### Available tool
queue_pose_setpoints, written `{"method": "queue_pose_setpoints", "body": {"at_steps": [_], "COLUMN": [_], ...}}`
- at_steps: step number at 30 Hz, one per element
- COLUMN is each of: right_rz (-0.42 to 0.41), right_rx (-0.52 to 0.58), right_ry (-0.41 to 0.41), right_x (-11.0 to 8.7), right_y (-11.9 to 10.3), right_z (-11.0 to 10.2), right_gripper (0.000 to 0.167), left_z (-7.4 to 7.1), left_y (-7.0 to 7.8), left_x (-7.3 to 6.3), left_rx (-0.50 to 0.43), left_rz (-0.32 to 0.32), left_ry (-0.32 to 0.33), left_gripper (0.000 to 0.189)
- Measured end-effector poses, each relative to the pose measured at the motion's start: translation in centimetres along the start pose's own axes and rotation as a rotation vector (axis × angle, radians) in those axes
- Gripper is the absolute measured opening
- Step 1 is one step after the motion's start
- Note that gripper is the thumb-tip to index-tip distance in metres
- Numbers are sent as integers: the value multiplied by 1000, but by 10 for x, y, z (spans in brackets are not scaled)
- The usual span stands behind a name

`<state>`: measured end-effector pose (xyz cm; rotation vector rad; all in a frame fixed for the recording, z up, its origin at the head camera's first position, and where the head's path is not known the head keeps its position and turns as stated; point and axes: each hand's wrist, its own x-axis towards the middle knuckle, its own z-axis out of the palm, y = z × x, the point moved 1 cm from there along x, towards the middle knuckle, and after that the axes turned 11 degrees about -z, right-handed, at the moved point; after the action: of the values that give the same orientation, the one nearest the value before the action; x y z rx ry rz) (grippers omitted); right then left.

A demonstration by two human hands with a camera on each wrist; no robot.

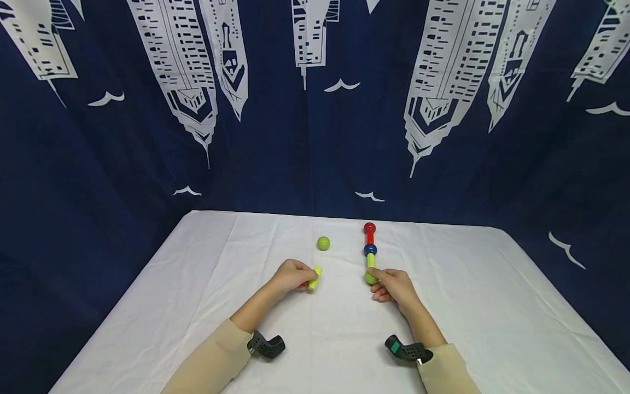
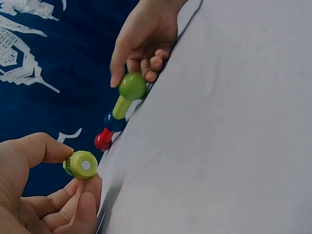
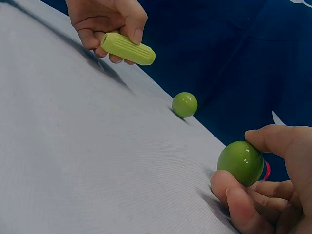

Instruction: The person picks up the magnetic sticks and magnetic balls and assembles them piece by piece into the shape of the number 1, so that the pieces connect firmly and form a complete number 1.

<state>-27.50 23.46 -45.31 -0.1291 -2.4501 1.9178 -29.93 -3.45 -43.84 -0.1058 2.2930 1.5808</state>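
Between thumb and fingers my left hand (image 1: 293, 275) pinches a yellow-green ribbed rod (image 3: 128, 49), whose end shows a round silvery spot in the left wrist view. My right hand (image 1: 395, 287) pinches a green ball (image 3: 240, 163) at the near end of a chain. From that ball the chain runs away through a yellow-green rod (image 1: 371, 260), a dark blue ball (image 1: 370, 249), a red rod (image 1: 370, 238) and a red ball (image 1: 369, 227). In the right wrist view most of the chain is hidden behind the green ball and my fingers.
A loose green ball (image 1: 323, 243) lies on the white-covered table (image 1: 236, 246), beyond my left hand and left of the chain. Behind the table's far edge hangs a dark blue curtain (image 1: 305, 153) printed with white buildings and birds.
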Motion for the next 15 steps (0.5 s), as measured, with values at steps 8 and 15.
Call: {"method": "queue_pose_setpoints", "body": {"at_steps": [8,15], "right_rz": [-9,0], "right_rx": [7,7], "right_ry": [-11,-6], "right_x": [0,0], "right_y": [0,0], "right_z": [0,0], "right_gripper": [43,44], "left_z": [23,43], "left_y": [1,5], "left_x": [-5,-9], "left_rx": [-33,-37], "left_rz": [4,14], "left_ry": [-95,-107], "left_gripper": [13,11]}}
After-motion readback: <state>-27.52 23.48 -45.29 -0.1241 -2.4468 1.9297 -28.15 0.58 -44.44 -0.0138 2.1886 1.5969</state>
